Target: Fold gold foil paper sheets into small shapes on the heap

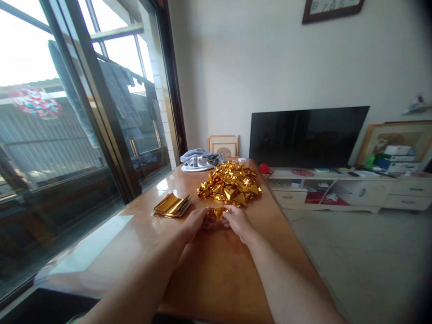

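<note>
A piece of folded gold foil paper is held between my two hands, low over the wooden table. My left hand is closed on its left side, and my right hand pinches its right end. Just beyond them lies a heap of folded gold foil pieces, shiny and crumpled in outline. To the left of my left hand rests a stack of flat gold foil sheets, its edges curling up a little. My fingers hide part of the held piece.
Folded cloth lies at the table's far end, with picture frames behind it. A glass sliding door runs along the left. Beyond the table's right edge stand a low white cabinet and a black television.
</note>
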`<state>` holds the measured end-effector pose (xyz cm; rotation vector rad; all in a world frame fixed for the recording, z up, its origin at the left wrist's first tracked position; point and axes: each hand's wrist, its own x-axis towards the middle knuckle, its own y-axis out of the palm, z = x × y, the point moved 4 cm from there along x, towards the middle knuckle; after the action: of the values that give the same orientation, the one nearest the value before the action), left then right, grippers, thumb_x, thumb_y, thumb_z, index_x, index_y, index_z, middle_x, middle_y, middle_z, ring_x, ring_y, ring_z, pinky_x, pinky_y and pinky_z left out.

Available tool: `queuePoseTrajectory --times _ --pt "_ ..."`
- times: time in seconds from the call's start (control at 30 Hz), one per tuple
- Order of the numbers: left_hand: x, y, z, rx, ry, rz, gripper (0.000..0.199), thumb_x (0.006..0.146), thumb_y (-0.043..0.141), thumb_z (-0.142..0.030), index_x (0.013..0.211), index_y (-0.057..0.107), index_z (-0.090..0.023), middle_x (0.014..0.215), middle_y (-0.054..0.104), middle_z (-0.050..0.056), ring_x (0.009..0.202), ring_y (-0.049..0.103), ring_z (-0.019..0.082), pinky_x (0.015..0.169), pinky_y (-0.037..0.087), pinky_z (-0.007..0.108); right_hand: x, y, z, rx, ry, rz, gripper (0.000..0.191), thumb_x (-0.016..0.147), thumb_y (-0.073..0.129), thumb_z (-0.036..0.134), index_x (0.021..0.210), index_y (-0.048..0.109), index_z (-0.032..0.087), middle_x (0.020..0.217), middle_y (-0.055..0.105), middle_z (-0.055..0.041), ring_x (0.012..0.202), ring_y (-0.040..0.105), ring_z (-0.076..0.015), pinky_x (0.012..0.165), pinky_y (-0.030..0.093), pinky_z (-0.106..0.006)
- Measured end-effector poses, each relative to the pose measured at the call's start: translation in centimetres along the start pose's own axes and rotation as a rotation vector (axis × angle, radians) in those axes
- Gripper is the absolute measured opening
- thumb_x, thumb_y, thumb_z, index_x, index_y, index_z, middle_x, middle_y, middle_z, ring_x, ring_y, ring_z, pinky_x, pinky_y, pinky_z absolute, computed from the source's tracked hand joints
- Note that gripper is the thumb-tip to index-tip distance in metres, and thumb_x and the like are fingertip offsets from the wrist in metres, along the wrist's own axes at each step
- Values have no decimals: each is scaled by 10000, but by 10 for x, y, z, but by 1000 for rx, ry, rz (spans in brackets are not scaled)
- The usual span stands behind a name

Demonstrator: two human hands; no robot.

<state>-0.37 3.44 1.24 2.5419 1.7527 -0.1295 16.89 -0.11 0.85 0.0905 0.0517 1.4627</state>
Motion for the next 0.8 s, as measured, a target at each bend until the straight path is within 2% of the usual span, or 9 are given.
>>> queuePoseTrajectory --times 0.1,0.3,0.47,0.63,0.8 --pt "1 0 -1 -5 -21 8 496 835 641 -548 1040 697 -101 813 723 106 687 666 166 652 517 269 3 0 -2 13 -1 3 299 822 603 219 1105 681 166 761 700 -23 608 629 -135 560 495 -235" --pt "1 3 -1 26 -57 -7 441 812 679 -524 995 698 -123 854 732 108 693 669 160 657 527 267 6 0 -5 31 -7 23 153 830 558 222 848 693 151 706 688 -31 590 617 -132 550 486 -227" --pt "2 4 -2 59 -60 4 410 774 738 -485 990 698 -139 865 723 90 709 661 154 655 521 256 6 1 -5 43 1 28 131 806 577 210 839 693 160 704 689 -25 571 605 -128 550 481 -231" --pt "4 3 -2 61 -75 0 282 808 683 -387 918 684 -127 835 718 95 662 649 147 638 526 259 5 2 -3 80 15 28 95 794 606 209 823 684 163 699 685 -27 561 604 -128 537 472 -231" --pt "2 4 -3 45 -100 4 257 794 669 -302 993 683 -140 795 718 85 606 640 138 604 522 258 4 3 -2 119 17 23 111 788 650 244 850 673 155 659 648 -7 543 580 -119 525 452 -227"
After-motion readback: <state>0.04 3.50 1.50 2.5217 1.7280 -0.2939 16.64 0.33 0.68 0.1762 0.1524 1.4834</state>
